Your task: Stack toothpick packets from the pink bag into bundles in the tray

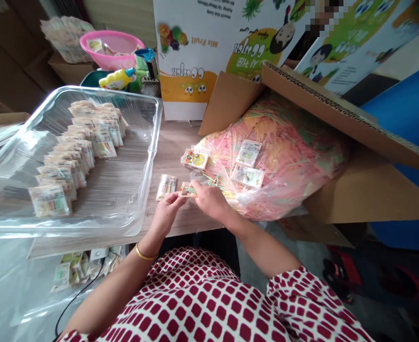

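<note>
My left hand [168, 209] pinches the edge of a small clear packet [185, 188] above the near side of the table. My right hand [211, 198] meets it from the right, fingers closed around thin coloured sticks at the packet's mouth; its fingertips are partly hidden. Just behind my left hand lies a filled packet [166, 185]. To the right, a large clear bag [283, 156] bulges with pink, yellow and green sticks. On it rest two printed packets [249, 152], and another packet with a fruit print [196, 159] sits at its left edge.
A clear plastic tub [155, 123] at left holds rows of filled packets [70, 156]. An open carton [366, 185] surrounds the bag, its flap jutting over it. Printed boxes [186, 71] stand behind. A pink bowl [111, 45] and yellow bottle [116, 79] are at the back left.
</note>
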The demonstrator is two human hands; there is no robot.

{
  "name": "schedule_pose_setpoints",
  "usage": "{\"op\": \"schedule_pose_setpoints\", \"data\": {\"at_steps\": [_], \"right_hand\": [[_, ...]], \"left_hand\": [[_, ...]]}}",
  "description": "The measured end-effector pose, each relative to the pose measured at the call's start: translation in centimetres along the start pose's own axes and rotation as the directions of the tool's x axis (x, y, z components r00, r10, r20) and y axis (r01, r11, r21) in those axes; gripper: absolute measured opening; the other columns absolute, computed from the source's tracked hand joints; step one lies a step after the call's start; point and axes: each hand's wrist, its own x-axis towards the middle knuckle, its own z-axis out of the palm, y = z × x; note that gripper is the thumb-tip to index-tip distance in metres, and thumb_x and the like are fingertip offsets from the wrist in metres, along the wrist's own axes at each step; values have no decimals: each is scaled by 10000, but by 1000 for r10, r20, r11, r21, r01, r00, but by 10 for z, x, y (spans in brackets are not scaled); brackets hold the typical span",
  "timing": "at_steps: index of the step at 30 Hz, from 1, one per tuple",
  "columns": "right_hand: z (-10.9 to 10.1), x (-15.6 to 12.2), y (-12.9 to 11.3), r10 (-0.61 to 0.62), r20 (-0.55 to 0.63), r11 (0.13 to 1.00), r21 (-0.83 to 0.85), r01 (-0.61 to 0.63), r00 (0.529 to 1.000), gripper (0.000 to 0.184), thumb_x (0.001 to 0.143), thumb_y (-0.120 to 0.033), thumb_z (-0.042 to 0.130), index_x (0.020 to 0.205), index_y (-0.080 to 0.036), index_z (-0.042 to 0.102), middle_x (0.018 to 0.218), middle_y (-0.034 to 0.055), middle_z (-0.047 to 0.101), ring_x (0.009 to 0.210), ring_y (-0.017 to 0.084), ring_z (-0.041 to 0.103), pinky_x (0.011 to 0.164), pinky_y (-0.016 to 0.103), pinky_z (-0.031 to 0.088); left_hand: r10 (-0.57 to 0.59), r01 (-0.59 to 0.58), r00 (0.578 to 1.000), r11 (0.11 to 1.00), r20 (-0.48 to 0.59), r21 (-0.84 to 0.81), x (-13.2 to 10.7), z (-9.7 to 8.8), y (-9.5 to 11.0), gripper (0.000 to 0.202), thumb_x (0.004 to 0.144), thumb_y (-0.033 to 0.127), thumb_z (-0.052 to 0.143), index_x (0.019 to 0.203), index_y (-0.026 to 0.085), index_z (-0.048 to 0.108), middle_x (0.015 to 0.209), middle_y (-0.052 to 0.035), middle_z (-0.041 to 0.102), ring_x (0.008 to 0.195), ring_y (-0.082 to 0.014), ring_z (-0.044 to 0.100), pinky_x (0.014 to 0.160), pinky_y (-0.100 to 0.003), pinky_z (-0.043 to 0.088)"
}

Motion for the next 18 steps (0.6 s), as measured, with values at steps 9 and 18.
{"op": "schedule_pose_setpoints", "data": {"at_steps": [9, 18], "right_hand": [[-12, 10, 18, 50, -172, 559, 821, 115, 984, 435, 1043, -564, 395, 779, -244, 525, 608, -38, 503, 524, 142, 492, 633, 289, 503], [-9, 22, -11, 247, -431, 344, 876, 337, 868, 625, 1033, -683, 313, 609, -248, 462, 579, -9, 542, 619, 146, 605, 832, 330, 544]], "left_hand": [[-11, 12, 1000, 997, 14, -76, -3, -1, -1, 392, 800, 516, 781, 1020, 195, 824, 1173, -94, 782, 1202, -277, 665, 1087, -427, 516], [11, -10, 999, 1000, 51, -15, -7, -2, -7, 371, 854, 496, 757, 1092, 217, 817, 1202, -74, 782, 1208, -277, 670, 1137, -481, 482]]}}
